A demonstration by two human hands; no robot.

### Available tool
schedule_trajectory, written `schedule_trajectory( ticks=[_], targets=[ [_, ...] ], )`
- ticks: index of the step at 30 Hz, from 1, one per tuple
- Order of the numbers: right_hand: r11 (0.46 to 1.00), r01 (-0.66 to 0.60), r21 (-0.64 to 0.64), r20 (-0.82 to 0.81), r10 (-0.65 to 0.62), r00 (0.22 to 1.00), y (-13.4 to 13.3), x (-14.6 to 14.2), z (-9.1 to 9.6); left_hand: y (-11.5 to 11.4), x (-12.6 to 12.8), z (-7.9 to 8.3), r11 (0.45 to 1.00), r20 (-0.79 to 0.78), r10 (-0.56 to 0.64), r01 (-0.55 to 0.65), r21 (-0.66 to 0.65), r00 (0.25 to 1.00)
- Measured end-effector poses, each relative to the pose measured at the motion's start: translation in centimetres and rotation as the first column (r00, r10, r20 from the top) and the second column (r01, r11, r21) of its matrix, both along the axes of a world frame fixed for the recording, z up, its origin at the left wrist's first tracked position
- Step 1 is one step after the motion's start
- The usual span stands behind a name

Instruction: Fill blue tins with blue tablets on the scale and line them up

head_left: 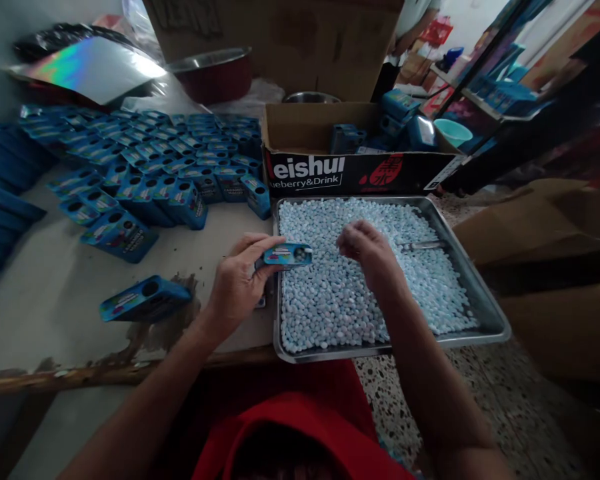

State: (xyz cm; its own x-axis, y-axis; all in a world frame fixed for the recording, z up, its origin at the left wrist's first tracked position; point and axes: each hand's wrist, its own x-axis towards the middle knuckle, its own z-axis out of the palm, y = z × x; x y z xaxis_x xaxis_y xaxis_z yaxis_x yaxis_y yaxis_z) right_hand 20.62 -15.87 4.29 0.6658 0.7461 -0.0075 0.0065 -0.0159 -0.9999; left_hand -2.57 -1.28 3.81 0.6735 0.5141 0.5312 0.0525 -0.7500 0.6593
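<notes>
Blue box (286, 254) over left edge of tray (340, 353), pinched between thumb and fingers of left hand (240, 273). Likely light, crushable; best gripped away from its hole. Right hand (369, 252) above sweets (330, 307), fingertips bunched; contents: cannot tell.

At one o'clock, the open cardboard carton with a black printed front (350, 179) reads "eishui" and "ueberry&Drink", first letters unclear; at nine, lettering on blue rectangular boxes (121, 235) is too blurred.
</notes>
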Motion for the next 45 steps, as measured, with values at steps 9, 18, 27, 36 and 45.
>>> schedule_trajectory(
  ticks=[9, 18, 27, 36, 45],
  targets=[
    [0.807, -0.142, -0.574, 0.679, 0.565, 0.469, -2.3, -1.0, -0.6, 4.2, -7.1, -3.5, 0.932, -0.057, 0.242, -0.248, -0.262, 0.969],
    [0.738, -0.070, -0.671, 0.698, 0.660, 0.277, -1.7, -1.8, -0.5, 3.7, -9.3, -0.5, 0.970, -0.054, 0.228, -0.231, -0.078, 0.972],
    [0.532, -0.075, -0.844, 0.517, 0.842, 0.156, 0.0, -3.7, -1.6, 3.3, -12.0, 3.4, 0.871, 0.032, 0.484, -0.485, 0.086, 0.875],
    [0.720, -0.330, -0.610, 0.265, 0.578, 0.772, 0.9, -0.2, -1.6, 3.5, -11.6, 3.8, 0.838, -0.020, 0.496, -0.472, 0.274, 0.868],
    [0.731, -0.550, -0.404, -0.220, 0.506, 0.834, 1.9, -0.8, -1.0, 4.3, -10.6, 3.0, 0.893, -0.205, 0.433, -0.387, 0.228, 0.878]
  ],
)
